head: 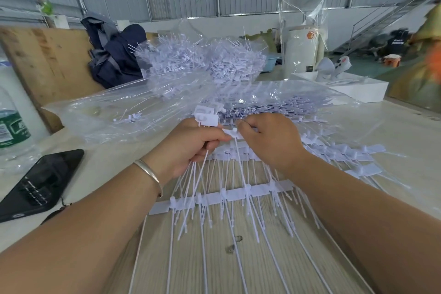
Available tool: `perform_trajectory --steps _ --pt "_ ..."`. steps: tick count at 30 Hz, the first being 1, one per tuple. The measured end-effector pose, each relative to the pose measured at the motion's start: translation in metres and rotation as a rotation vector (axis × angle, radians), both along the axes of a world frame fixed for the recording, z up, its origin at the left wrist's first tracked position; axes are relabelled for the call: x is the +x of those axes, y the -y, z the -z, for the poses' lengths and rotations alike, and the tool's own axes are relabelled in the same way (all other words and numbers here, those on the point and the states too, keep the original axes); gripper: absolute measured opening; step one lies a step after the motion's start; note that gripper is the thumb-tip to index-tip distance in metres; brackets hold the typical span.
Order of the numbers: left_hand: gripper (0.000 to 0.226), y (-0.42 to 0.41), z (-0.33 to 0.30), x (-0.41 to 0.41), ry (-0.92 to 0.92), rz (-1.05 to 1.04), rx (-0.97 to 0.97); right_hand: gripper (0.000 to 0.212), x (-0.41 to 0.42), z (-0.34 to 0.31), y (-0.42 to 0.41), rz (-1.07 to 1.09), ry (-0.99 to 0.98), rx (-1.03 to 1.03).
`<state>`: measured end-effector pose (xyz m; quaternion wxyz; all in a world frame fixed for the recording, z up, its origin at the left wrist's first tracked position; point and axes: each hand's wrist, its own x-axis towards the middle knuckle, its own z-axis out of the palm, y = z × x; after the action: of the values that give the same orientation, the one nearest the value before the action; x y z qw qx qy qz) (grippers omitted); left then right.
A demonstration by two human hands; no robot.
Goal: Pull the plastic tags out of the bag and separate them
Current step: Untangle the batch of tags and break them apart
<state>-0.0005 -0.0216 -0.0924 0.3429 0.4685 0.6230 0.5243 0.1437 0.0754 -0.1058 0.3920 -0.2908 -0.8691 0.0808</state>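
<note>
A clear plastic bag (pixel 114 117) lies open on the table in front of me, with rows of white plastic tags (pixel 274 107) showing inside it. My left hand (pixel 191 148) grips a small bunch of separated tags (pixel 206 119) by their stems, their flat heads sticking up above my fist. My right hand (pixel 269 141) pinches the head of one tag (pixel 235 135) on a joined strip, right beside my left thumb. More joined strips of tags (pixel 222 196) lie fanned out on the table below both hands, their long tails pointing toward me.
A heap of loose tags in another clear bag (pixel 202 62) sits behind. A black phone (pixel 40 184) and a water bottle (pixel 12 126) are at the left, a dark backpack (pixel 112 55) at the back left, a white tray (pixel 353 86) at the right.
</note>
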Motion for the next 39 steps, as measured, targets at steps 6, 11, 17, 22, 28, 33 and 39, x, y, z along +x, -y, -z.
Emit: perform_trajectory --steps 6,11,17,22,28,33,39 --pt "0.014 0.001 -0.001 0.004 -0.202 0.008 0.019 0.048 0.001 -0.003 -0.001 0.020 0.067 -0.024" --pt "0.010 0.004 -0.004 0.005 -0.429 0.027 0.022 0.051 0.003 -0.005 0.000 -0.053 0.144 -0.040" --pt "0.019 0.005 -0.001 0.008 -0.519 0.004 0.040 0.058 0.008 -0.008 -0.003 -0.109 0.099 -0.108" --pt "0.016 -0.007 0.003 0.009 -0.508 -0.225 -0.028 0.054 0.005 -0.006 -0.002 -0.085 0.100 -0.094" --pt "0.022 -0.012 0.007 0.014 -0.495 -0.310 0.029 0.057 0.003 -0.007 -0.004 -0.132 0.055 -0.289" --pt "0.031 -0.002 0.004 -0.021 -0.629 -0.531 0.032 0.059 0.014 -0.016 -0.001 -0.255 -0.059 -0.467" --pt "0.015 -0.009 0.005 -0.015 -0.087 -0.353 0.031 0.048 0.010 -0.013 -0.001 -0.135 -0.261 -0.266"
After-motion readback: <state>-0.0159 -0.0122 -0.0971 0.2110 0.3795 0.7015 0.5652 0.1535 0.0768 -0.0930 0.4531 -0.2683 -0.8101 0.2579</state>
